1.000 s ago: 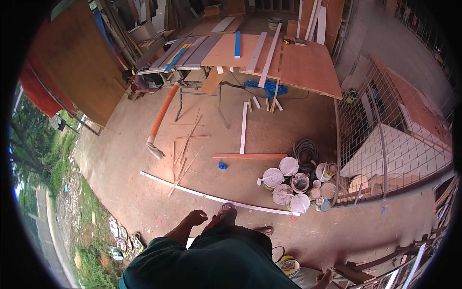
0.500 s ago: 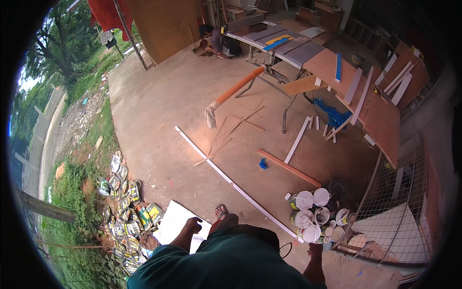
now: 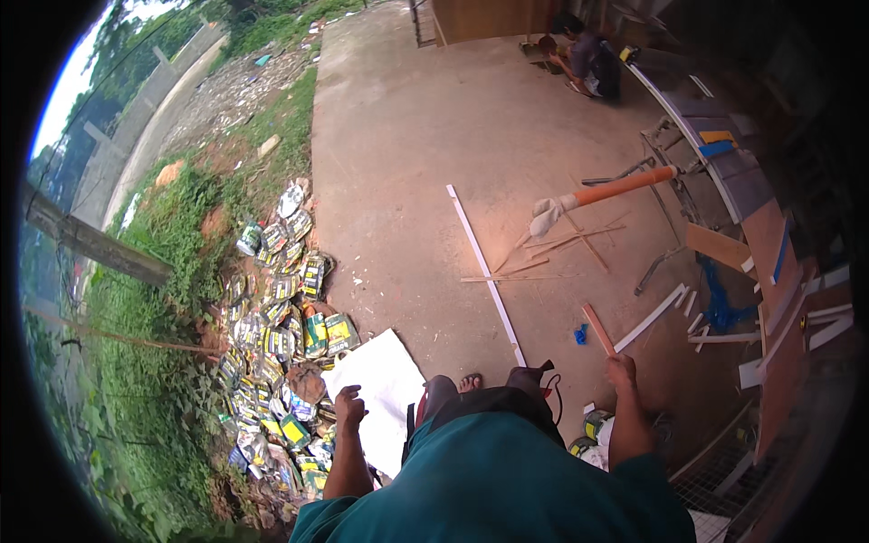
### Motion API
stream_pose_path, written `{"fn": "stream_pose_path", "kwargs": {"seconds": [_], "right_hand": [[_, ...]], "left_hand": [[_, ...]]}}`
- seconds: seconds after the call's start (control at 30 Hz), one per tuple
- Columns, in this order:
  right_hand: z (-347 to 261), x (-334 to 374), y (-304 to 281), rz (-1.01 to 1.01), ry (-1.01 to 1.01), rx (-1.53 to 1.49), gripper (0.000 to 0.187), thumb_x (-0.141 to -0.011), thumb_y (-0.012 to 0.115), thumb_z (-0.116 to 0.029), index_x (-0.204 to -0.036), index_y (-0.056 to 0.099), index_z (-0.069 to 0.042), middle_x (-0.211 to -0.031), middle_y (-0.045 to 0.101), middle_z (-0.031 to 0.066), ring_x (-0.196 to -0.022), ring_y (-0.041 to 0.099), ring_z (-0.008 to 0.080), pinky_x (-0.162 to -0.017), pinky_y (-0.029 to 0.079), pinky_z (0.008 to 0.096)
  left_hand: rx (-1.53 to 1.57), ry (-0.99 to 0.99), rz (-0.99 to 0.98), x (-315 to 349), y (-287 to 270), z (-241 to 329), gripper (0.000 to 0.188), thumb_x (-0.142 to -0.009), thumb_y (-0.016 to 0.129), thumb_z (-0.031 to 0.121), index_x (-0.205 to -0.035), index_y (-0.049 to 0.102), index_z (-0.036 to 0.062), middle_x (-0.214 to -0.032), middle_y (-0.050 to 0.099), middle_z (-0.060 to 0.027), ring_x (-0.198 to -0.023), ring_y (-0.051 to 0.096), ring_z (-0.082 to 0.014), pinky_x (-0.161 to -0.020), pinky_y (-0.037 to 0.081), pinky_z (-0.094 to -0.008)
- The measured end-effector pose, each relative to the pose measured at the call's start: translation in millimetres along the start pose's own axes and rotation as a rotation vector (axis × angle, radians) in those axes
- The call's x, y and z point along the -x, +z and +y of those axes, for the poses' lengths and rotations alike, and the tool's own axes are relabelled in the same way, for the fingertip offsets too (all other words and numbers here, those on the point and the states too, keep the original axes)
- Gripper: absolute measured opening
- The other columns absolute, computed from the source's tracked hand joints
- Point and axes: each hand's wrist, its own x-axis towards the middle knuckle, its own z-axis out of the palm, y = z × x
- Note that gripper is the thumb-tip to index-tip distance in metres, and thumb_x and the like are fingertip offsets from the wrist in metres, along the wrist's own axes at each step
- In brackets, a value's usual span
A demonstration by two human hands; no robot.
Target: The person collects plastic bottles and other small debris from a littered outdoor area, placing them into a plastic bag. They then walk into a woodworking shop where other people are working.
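Observation:
My left hand (image 3: pixel 350 407) hangs in front of a white sheet (image 3: pixel 385 357) on the ground, its fingers loosely bent and apart, nothing in them. My right hand (image 3: pixel 621 371) is over the near end of an orange-red strip (image 3: pixel 596 328) lying on the floor; the hand hides that end, and no contact can be made out. Its finger position is too small to read. Just beyond my feet, a long white strip (image 3: pixel 484 267) runs across the concrete.
Crumpled containers (image 3: pixel 281 335) lie heaped at left beside the grass. Paint buckets (image 3: pixel 597 430) stand under my right arm. An orange pipe (image 3: pixel 625 187) with a cloth bag (image 3: pixel 549 215) reaches out from the worktable (image 3: pixel 724 172). Thin offcuts (image 3: pixel 579 237) litter the floor. Another person (image 3: pixel 593 63) crouches far off.
My view has swung right and my body has moved forward, so the floor things show further left or nearer. My right hand has come from beside the buckets to over the orange-red strip.

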Motion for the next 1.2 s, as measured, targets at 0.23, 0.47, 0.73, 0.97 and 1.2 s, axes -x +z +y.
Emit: {"fn": "stream_pose_path", "kwargs": {"seconds": [0.23,0.47,0.73,0.97,1.2], "right_hand": [[-24.7,-3.6,75.7,-0.165,0.571,0.36,0.016,-0.092,0.067,-0.015,-0.1,0.067,-0.001,-0.084,0.067,0.0133,-0.072,0.067,0.0268,-0.059,0.055,0.0419],[-209.7,-120.0,103.3,-0.313,0.387,0.518,0.023,-0.097,0.06,-0.017,-0.109,0.066,0.001,-0.09,0.068,0.0132,-0.071,0.067,0.0269,-0.058,0.054,0.0385],[-500.4,-239.4,232.6,-0.247,-0.032,0.132,0.023,-0.098,0.059,-0.02,-0.112,0.062,-0.002,-0.089,0.065,0.0092,-0.067,0.064,0.0199,-0.055,0.05,0.0295],[-559.7,-229.4,339.5,-0.275,0.081,0.422,0.019,-0.097,0.059,-0.015,-0.109,0.062,-0.001,-0.083,0.064,0.0083,-0.063,0.064,0.0183,-0.053,0.05,0.0289],[-566.3,-251.8,372.0,-0.19,0.374,0.445,0.03,-0.094,0.062,-0.014,-0.117,0.061,0.007,-0.097,0.066,0.0173,-0.075,0.067,0.0279,-0.059,0.053,0.0367]], "left_hand": [[-0.052,-0.496,0.048,68.9,15.0,-95.0,0.043,-0.08,0.079,0.013,-0.12,0.07,0.0021,-0.091,0.073,-0.0151,-0.079,0.072,-0.0244,-0.064,0.063,-0.0407],[0.348,-0.761,0.022,80.3,103.2,-73.3,0.032,-0.089,0.075,0.018,-0.116,0.071,0.0022,-0.086,0.068,-0.0099,-0.073,0.067,-0.0239,-0.066,0.061,-0.0443],[0.364,-0.533,-0.137,-77.2,132.0,52.2,0.034,-0.094,0.074,0.024,-0.121,0.067,0.0039,-0.089,0.071,-0.0092,-0.066,0.066,-0.0197,-0.056,0.056,-0.0347],[0.594,-0.589,0.028,-247.7,23.0,141.2,0.029,-0.096,0.069,0.014,-0.123,0.065,0.0057,-0.092,0.074,-0.0118,-0.062,0.066,-0.0215,-0.052,0.057,-0.0363],[0.378,-0.468,0.364,-373.1,-48.7,217.9,0.03,-0.086,0.061,0.002,-0.113,0.072,0.0053,-0.079,0.072,-0.0127,-0.069,0.07,-0.0223,-0.059,0.057,-0.0367]]}}
